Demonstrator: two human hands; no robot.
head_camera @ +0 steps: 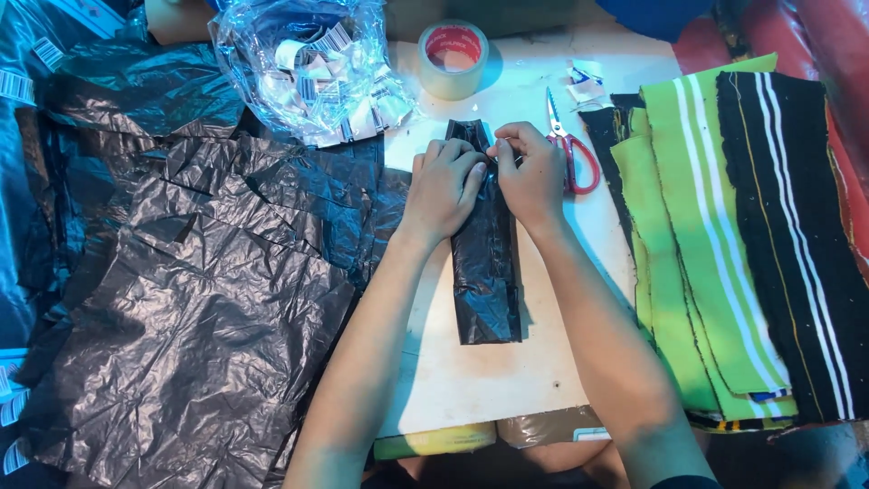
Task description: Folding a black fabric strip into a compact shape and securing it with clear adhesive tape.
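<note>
Both forearms reaching in | left hand (444, 186) and right hand (529, 177) pinching black plastic bundle (486, 263) shut | thin film risking tearing, unrolling if grip is slipping

A long black plastic-wrapped bundle (486, 263) lay at the middle of the pale counter (471, 380), under both hands (489, 181). Crumpled black plastic sheets (199, 290) spread to its left. Far of it sat a roll of tan tape (453, 59), with a clear bag of paper tags (312, 68) further left. Red-handled scissors (570, 145) lay just right, stacked striped knit strips (733, 235) beyond.
</note>
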